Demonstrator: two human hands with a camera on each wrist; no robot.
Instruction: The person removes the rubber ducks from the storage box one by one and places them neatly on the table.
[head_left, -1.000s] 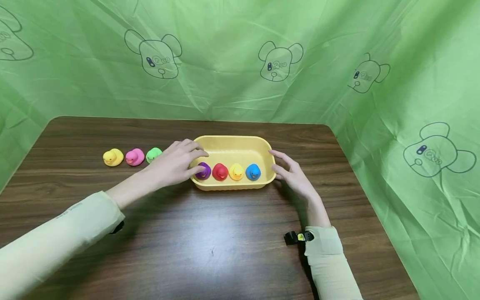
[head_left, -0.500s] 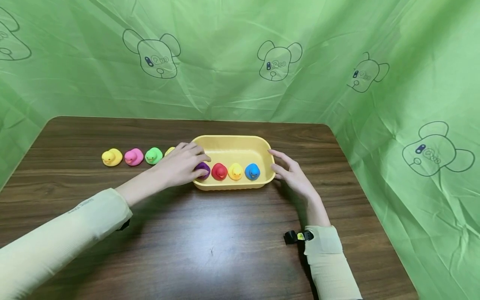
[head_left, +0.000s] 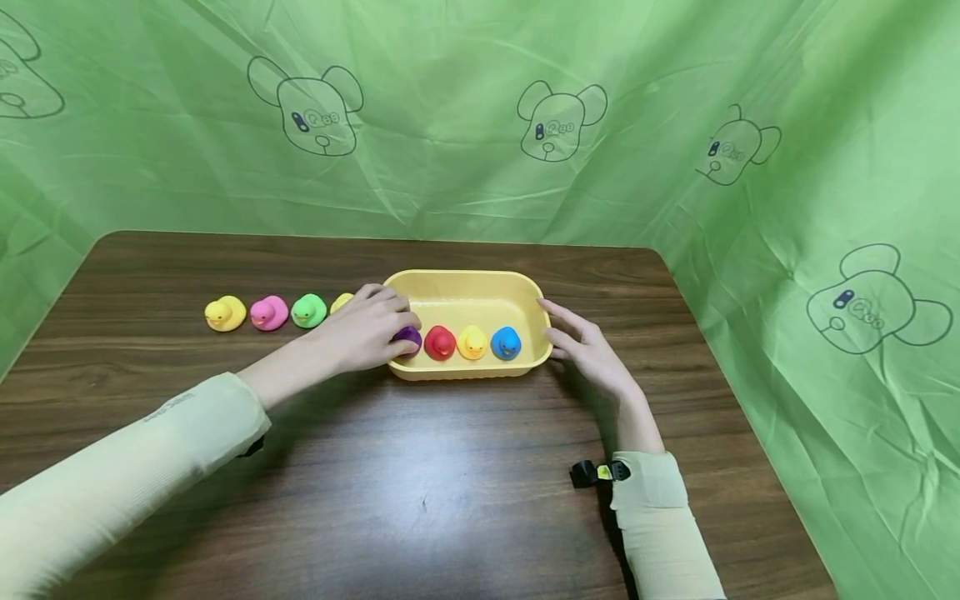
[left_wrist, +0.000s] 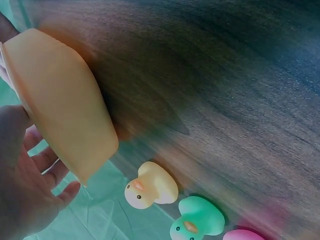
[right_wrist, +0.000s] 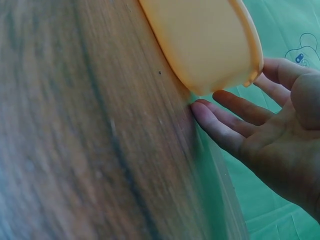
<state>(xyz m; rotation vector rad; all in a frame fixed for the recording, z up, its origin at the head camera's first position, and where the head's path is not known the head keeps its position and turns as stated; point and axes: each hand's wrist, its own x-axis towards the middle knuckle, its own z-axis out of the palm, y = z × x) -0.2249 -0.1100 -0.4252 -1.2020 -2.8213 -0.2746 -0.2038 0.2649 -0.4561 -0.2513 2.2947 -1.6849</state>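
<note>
My left hand (head_left: 367, 331) reaches over the left end of a yellow plastic basin (head_left: 480, 279), thumb and fingers curled on a purple rubber duck (head_left: 407, 336) inside it, partly hidden. In the left wrist view the basin wall (left_wrist: 70, 105) hides the duck from sight. Beside the purple one, a red duck (head_left: 440, 342), a yellow duck (head_left: 472, 342) and a blue duck (head_left: 506, 342) form a row along the basin's near side. At the opposite end, my right hand (head_left: 592, 354) touches the rim with extended fingers; the right wrist view shows these fingers (right_wrist: 240, 107) spread around the basin's end.
Left of the basin stand a yellow duck (head_left: 225, 313), a pink duck (head_left: 268, 313), a green duck (head_left: 308, 311) and another yellow duck (head_left: 341, 302), partly behind my left hand. They share the dark wooden table (head_left: 420, 500). Green printed cloth (head_left: 450, 125) encloses the far and right sides.
My left hand has shifted slightly right and its fingers have curled in on the purple duck. The second yellow duck on the table has come into sight. My right hand stays put.
</note>
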